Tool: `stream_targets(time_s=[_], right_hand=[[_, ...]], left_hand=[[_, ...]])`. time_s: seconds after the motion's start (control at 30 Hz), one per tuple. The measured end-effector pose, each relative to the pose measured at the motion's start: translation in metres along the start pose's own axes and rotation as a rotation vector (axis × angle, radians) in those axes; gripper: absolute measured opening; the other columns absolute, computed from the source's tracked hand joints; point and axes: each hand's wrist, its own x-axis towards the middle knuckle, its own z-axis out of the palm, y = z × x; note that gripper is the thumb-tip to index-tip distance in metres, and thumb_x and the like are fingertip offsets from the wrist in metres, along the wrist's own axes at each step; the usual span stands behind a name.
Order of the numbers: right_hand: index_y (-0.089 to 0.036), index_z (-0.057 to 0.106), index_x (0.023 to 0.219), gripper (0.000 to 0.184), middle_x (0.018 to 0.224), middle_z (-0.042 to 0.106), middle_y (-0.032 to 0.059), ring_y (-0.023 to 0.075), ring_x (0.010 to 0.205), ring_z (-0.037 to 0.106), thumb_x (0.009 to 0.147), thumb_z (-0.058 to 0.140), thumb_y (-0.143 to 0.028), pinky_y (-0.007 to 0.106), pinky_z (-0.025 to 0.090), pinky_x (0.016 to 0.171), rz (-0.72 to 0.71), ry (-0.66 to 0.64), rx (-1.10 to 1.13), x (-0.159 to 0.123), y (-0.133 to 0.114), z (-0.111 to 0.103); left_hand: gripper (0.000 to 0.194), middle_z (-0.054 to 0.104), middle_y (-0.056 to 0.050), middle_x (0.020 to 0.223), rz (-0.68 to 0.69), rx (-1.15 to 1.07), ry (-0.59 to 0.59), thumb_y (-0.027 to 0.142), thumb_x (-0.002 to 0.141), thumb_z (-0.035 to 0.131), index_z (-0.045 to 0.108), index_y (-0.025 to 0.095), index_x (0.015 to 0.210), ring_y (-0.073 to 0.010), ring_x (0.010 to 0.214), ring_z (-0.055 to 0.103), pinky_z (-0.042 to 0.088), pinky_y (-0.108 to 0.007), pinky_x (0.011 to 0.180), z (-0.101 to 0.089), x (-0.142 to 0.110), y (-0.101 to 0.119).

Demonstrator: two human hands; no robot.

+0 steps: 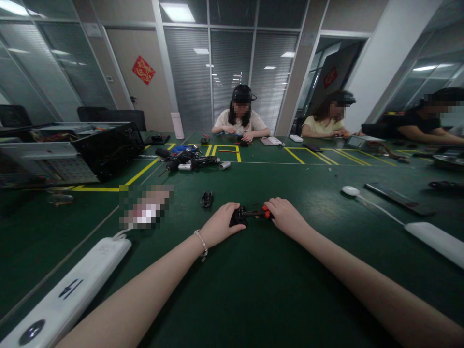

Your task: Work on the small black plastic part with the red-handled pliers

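Near the middle of the green table [232, 280], my left hand [222, 221] grips a small black part [238, 216], its fingers and thumb closed on either side. My right hand [284, 212] is closed around the red handles of a pair of pliers [255, 212]. The dark, slim jaws point left and meet the black part; whether they pinch it I cannot tell. Another small black part [207, 199] lies on the table beyond my left hand, apart from it.
A white power strip [79, 290] lies at left beside a blurred-out phone-like object [148, 208]. Behind are an open computer case [108, 150] and a heap of tools and cables [184, 157]. A white adapter [435, 239] with cord sits right. Several people work across the table.
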Motion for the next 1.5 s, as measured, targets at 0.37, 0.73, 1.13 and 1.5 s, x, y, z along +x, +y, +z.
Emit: stream_targets(time_s=[0.37,0.73,1.13,1.5], right_hand=[[-0.013,0.053,0.101,0.034,0.098,0.057,0.0099,0.0217,0.09,0.05,0.067,0.052,-0.009,0.038,0.032,0.083,0.022,0.001,-0.054,-0.0003,-0.0025,-0.002],[-0.014,0.054,0.096,0.032,0.094,0.057,0.0095,0.0216,0.087,0.05,0.064,0.052,-0.01,0.035,0.034,0.079,0.012,0.002,-0.062,0.0004,-0.0012,-0.001],[-0.013,0.053,0.097,0.033,0.093,0.056,0.0082,0.0195,0.085,0.05,0.064,0.053,-0.01,0.032,0.039,0.075,0.025,-0.027,-0.005,0.0004,0.0022,0.0016],[-0.012,0.053,0.099,0.035,0.093,0.056,0.0093,0.0202,0.085,0.049,0.064,0.053,-0.007,0.032,0.039,0.074,0.001,-0.02,-0.003,0.0009,0.0017,0.0004]], left_hand=[[0.054,0.046,-0.01,0.119,0.016,-0.001,0.006,0.041,0.073,0.057,0.038,0.017,0.118,-0.0234,0.108,0.045,0.036,-0.038,0.092,0.0018,0.0006,-0.0025],[0.053,0.046,-0.01,0.118,0.027,0.01,0.012,0.04,0.073,0.058,0.038,0.018,0.117,-0.0241,0.108,0.045,0.037,-0.039,0.092,0.0016,0.0002,-0.0012],[0.054,0.046,-0.01,0.118,0.009,0.013,0.002,0.041,0.074,0.057,0.038,0.018,0.118,-0.0243,0.107,0.046,0.037,-0.039,0.091,0.0005,0.0001,-0.0003],[0.053,0.046,-0.01,0.119,0.016,0.018,0.008,0.041,0.074,0.057,0.038,0.018,0.118,-0.0244,0.109,0.045,0.036,-0.039,0.093,0.0009,0.0003,0.0003]])
